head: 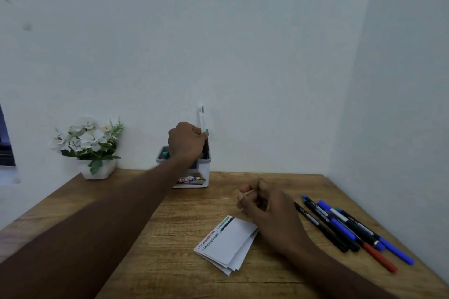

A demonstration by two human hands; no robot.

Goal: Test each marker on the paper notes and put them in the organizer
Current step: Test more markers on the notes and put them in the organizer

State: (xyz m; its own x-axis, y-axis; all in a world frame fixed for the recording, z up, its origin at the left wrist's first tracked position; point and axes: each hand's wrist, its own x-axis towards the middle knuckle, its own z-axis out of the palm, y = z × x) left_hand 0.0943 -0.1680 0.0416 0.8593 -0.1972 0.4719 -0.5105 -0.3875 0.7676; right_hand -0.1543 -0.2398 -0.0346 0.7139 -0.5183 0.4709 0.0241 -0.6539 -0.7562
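Observation:
My left hand (185,139) reaches over the grey-and-white organizer (202,176) at the back of the desk, its fingers curled round a black marker with a green cap (206,143) that stands in the organizer. A white pen (201,119) sticks up from it too, and a green cap (165,153) shows at its left. My right hand (263,204) hovers loosely curled above the desk, holding nothing. Just below it lies a small stack of white paper notes (228,244) with coloured scribbles along the left edge. Several markers (345,224), black, blue and red, lie at the right.
A white pot of artificial white flowers (88,144) stands at the back left of the wooden desk (170,262). White walls close in behind and on the right. A dark window frame (6,143) sits at the far left.

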